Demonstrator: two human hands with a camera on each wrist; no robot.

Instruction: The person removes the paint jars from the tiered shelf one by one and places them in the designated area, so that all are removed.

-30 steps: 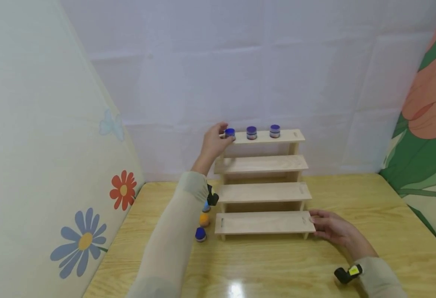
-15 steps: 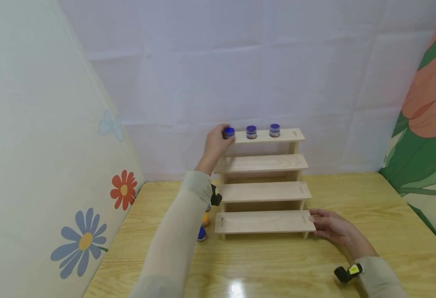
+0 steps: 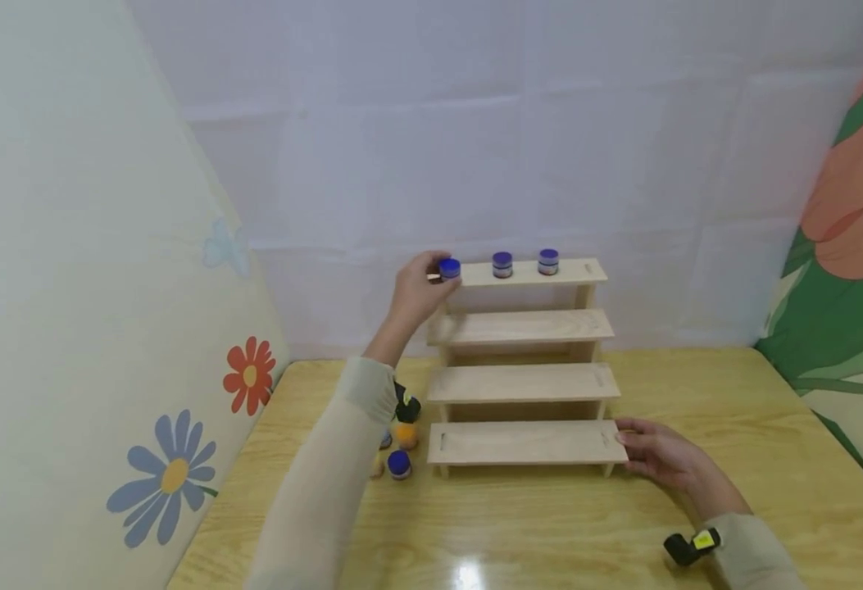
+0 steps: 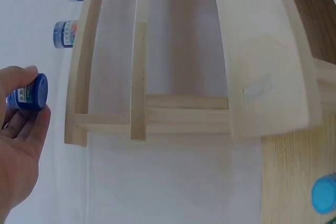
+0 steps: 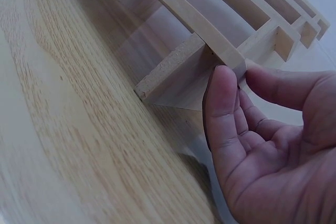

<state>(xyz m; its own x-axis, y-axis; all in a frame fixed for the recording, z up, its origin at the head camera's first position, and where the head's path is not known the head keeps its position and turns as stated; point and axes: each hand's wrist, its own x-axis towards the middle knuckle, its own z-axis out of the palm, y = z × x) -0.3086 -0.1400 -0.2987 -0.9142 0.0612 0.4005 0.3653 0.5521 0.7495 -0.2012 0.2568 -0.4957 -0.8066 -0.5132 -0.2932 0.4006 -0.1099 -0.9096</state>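
Observation:
My left hand grips a small blue-lidded paint jar by the left end of the top shelf of a wooden four-step display rack. A gap shows between this jar and the shelf in the left wrist view, where thumb and fingers clasp its sides. Two similar jars stand on the same shelf: a middle jar and a right jar. With thumb and fingers, my right hand pinches the right end of the lowest shelf board, which is seen closely in the right wrist view.
Left of the rack, on the wood-grain table, stand a blue-lidded jar, an orange jar and others partly behind my left sleeve. A white cloth backdrop hangs close behind the rack. Flower-printed panels flank both sides.
My left hand and its jar have shifted slightly left, away from the middle jar. The left forearm has swung left, uncovering more of the jars on the table. The right hand keeps its hold.

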